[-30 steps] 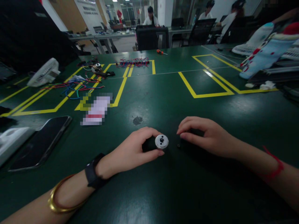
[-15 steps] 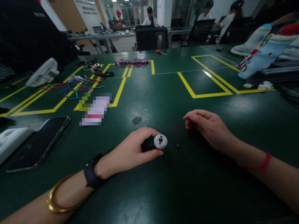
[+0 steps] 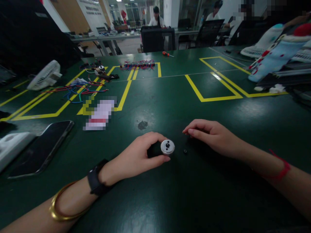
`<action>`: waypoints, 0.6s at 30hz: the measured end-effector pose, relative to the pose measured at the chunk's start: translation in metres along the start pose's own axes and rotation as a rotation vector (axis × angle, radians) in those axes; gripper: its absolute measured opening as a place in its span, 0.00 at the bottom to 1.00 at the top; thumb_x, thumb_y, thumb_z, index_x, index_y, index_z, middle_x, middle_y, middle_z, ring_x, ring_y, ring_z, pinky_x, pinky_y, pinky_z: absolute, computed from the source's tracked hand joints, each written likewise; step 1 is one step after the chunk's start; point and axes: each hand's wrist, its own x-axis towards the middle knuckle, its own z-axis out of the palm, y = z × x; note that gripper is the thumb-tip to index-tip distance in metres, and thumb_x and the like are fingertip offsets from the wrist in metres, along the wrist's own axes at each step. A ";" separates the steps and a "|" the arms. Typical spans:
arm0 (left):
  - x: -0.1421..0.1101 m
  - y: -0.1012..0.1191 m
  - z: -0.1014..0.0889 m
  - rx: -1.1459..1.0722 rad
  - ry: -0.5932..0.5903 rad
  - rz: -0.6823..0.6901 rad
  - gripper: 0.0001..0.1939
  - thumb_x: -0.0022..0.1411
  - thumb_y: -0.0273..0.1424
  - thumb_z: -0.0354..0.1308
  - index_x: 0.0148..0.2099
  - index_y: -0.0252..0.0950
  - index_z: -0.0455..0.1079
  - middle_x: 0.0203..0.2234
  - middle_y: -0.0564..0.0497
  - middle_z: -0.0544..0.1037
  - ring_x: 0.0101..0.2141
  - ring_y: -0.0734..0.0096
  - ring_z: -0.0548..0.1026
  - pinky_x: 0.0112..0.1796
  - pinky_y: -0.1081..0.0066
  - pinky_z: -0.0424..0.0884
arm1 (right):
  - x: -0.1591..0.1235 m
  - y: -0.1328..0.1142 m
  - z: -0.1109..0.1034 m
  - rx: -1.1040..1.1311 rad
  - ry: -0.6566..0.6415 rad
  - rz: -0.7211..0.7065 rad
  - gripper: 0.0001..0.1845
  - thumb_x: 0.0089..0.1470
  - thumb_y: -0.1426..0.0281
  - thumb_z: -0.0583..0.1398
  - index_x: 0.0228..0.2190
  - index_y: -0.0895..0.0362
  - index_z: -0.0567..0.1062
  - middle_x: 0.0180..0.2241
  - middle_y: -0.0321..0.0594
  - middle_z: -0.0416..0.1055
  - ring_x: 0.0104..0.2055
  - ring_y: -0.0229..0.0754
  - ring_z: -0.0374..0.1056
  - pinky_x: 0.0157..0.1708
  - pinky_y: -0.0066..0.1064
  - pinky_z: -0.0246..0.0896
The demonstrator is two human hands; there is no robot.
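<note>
My left hand (image 3: 138, 152) rests on the green table and grips a small DC motor (image 3: 167, 147) between thumb and fingers. The motor stands upright, its round silver end face up, showing a dark centre and two small holes. Just right of it lies a tiny dark ring-shaped part (image 3: 185, 151), touched by neither hand. Beyond that part, my right hand (image 3: 211, 132) hovers or rests low with thumb and fingertips drawn together. Whether anything tiny is between those fingertips I cannot make out.
On the left lie a black phone (image 3: 43, 150), a white power strip (image 3: 14, 147), a blurred paper (image 3: 100, 115) and tangled wires (image 3: 80, 90). Farther back are a wire bundle (image 3: 138, 64) and an orange screwdriver (image 3: 167, 54). A light-blue bottle-like object (image 3: 272, 61) stands at right.
My right hand has moved a little left, towards the motor and the small dark part, and its fingers reach further out. My left hand keeps the motor in the same place.
</note>
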 end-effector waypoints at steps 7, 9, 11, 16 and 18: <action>0.000 0.000 0.000 0.003 0.002 -0.007 0.15 0.60 0.35 0.62 0.48 0.39 0.68 0.43 0.49 0.75 0.42 0.64 0.73 0.45 0.66 0.69 | -0.011 -0.010 -0.004 -0.392 -0.114 -0.171 0.06 0.51 0.70 0.61 0.34 0.53 0.77 0.46 0.43 0.65 0.45 0.46 0.67 0.45 0.40 0.66; 0.000 0.000 0.000 0.001 0.003 -0.006 0.14 0.60 0.34 0.62 0.48 0.39 0.68 0.42 0.50 0.75 0.42 0.64 0.73 0.44 0.67 0.69 | -0.013 -0.011 -0.004 -0.432 -0.151 -0.177 0.08 0.49 0.68 0.63 0.35 0.53 0.76 0.47 0.43 0.63 0.46 0.46 0.66 0.45 0.40 0.66; 0.000 0.000 0.000 0.001 0.004 -0.007 0.14 0.60 0.34 0.62 0.47 0.39 0.68 0.42 0.50 0.75 0.42 0.65 0.73 0.44 0.67 0.69 | -0.014 -0.011 -0.003 -0.444 -0.183 -0.185 0.10 0.49 0.64 0.65 0.35 0.52 0.76 0.47 0.43 0.62 0.46 0.47 0.65 0.44 0.41 0.66; 0.000 0.001 0.001 0.007 0.001 -0.006 0.14 0.60 0.35 0.62 0.47 0.38 0.68 0.42 0.50 0.75 0.42 0.65 0.73 0.44 0.67 0.68 | -0.011 -0.014 0.009 -0.369 -0.098 -0.245 0.05 0.55 0.67 0.61 0.34 0.53 0.76 0.43 0.43 0.64 0.45 0.45 0.65 0.45 0.40 0.65; -0.001 0.001 0.001 0.012 0.006 -0.002 0.14 0.60 0.35 0.62 0.47 0.38 0.68 0.42 0.50 0.75 0.41 0.65 0.73 0.44 0.67 0.68 | -0.010 -0.018 0.015 -0.301 0.023 -0.285 0.05 0.55 0.70 0.61 0.36 0.55 0.76 0.42 0.42 0.64 0.45 0.43 0.65 0.46 0.37 0.64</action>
